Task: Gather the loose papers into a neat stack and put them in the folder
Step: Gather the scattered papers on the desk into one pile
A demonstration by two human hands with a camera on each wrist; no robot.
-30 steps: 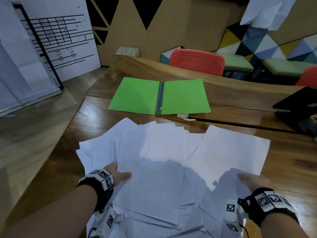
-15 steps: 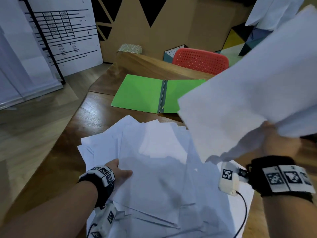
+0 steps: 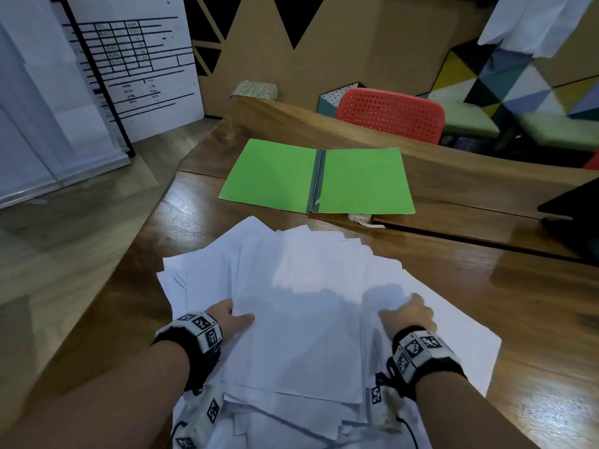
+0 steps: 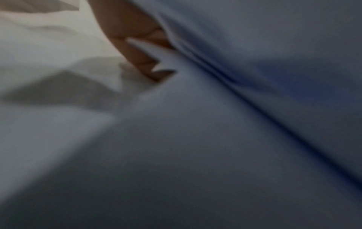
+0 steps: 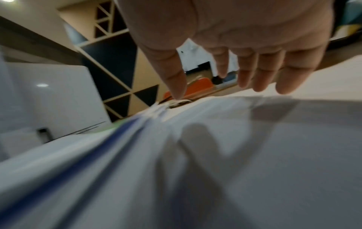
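Observation:
A loose pile of white papers (image 3: pixel 308 319) lies fanned out on the wooden table (image 3: pixel 486 286) right in front of me. My left hand (image 3: pixel 231 319) grips the pile's left edge, thumb on top and fingers (image 4: pixel 137 58) tucked under the sheets (image 4: pixel 195 139). My right hand (image 3: pixel 410 314) rests on the right side of the pile with straight, spread fingers and holds nothing. In the right wrist view the hand (image 5: pixel 221 86) hovers just over the papers (image 5: pixel 235 155). The green folder (image 3: pixel 275 176) lies open and flat beyond the pile.
A small white cable end (image 3: pixel 361 218) lies just under the folder's near edge. A black object (image 3: pixel 577 215) sits at the table's right edge. A red chair (image 3: pixel 392 115) stands behind the table. The table's left edge runs diagonally beside the pile.
The right hand had lifted a sheet from the right side high into the air. That sheet now lies on the pile, and the hand is down, flat and empty. The left hand stayed put.

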